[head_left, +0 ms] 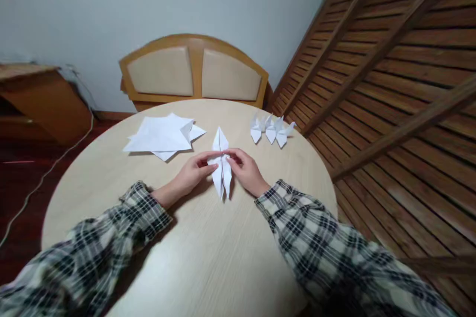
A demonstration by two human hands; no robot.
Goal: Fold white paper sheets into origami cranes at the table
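Observation:
A partly folded white origami paper [221,181] is held above the middle of the round table, long and narrow, with a point at the far end and two split points toward me. My left hand [193,171] pinches its left edge at mid-length, thumb on top. From the right, my right hand [245,168] grips the opposite edge, its fingers and thumb closed on the paper. The fingertips of both hands nearly meet at the centre and cover part of the folds.
Left of the hands lies a stack of loose white paper sheets [159,133]. Three folded paper cranes [270,131] stand in a row at the far right of the table [193,257]. Beyond are a wooden headboard [197,67], a slatted wooden panel [386,69] and a cable [48,171].

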